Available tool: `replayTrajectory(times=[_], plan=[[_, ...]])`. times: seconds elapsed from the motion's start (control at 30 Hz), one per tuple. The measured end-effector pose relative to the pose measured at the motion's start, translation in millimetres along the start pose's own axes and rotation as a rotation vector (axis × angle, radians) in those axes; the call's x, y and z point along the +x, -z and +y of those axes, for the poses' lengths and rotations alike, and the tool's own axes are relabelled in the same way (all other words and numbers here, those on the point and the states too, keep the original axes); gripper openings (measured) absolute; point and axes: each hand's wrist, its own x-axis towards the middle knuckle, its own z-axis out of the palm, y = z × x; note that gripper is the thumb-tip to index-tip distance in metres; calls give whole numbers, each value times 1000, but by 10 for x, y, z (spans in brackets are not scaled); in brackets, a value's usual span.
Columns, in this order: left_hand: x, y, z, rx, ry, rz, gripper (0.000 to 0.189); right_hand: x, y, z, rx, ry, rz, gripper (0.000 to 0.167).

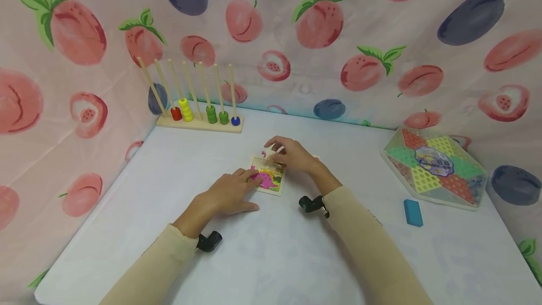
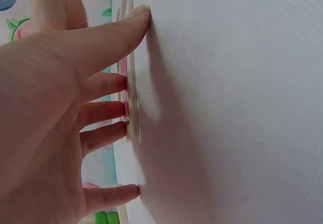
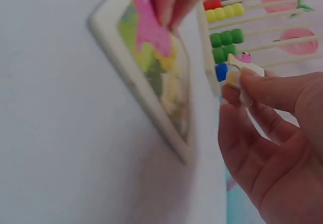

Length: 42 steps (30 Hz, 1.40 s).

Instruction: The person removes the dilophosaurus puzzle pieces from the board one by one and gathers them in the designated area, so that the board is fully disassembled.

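Observation:
A small wooden jigsaw board (image 1: 271,193) with a pink dinosaur picture lies flat on the table. My left hand (image 1: 228,194) rests on its near left part, fingers extended over the pink shape. In the left wrist view the fingertips meet the edge of the board (image 2: 133,98), thumb held apart from them. Over the board's far side, my right hand (image 1: 294,154) pinches a jigsaw piece (image 3: 256,68) between thumb and fingers. That piece is pale, with a pink dinosaur head on it, and is lifted off the board.
A wooden bead rack (image 1: 199,124) with upright pegs and coloured beads stands at the back left. To the right are a blue block (image 1: 413,212) and a hexagonal patterned box (image 1: 434,161). Fruit-printed cloth (image 1: 275,18) walls the table's back and sides.

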Motion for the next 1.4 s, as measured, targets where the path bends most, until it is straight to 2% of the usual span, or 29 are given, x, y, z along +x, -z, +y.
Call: replayTrajectory(times=[0.1, 0.2, 0.3, 0.37, 0.63, 0.87, 1.03, 1.17, 1.4], plan=[[-3, 3, 8, -2, 2, 5, 83, -54, 143, -38, 38, -5, 80, 37], [-3, -11, 12, -3, 2, 11, 83, -147, 319, -56, 43, -12, 190, 32], [-3, -31, 14, 0, 2, 17, 83, -269, 494, -41, 9, -24, 277, 25], [-2, -40, 15, -2, 3, 23, 83, -351, 599, -9, -16, -41, 307, 24], [-12, -46, 40, -24, 10, 21, 82, -650, 898, 260, -20, -135, 285, 29], [-11, -46, 32, -29, 5, 30, 83, -879, 1017, 493, -5, -185, 281, 33], [-2, -62, 14, -28, 1, 37, 82, -934, 1001, 688, -10, -265, 252, 34], [6, -79, 1, -30, -4, 43, 82, -939, 945, 814, -15, -315, 266, 35], [6, -75, 4, -30, -6, 41, 83, -951, 856, 889, -48, -400, 288, 28]])
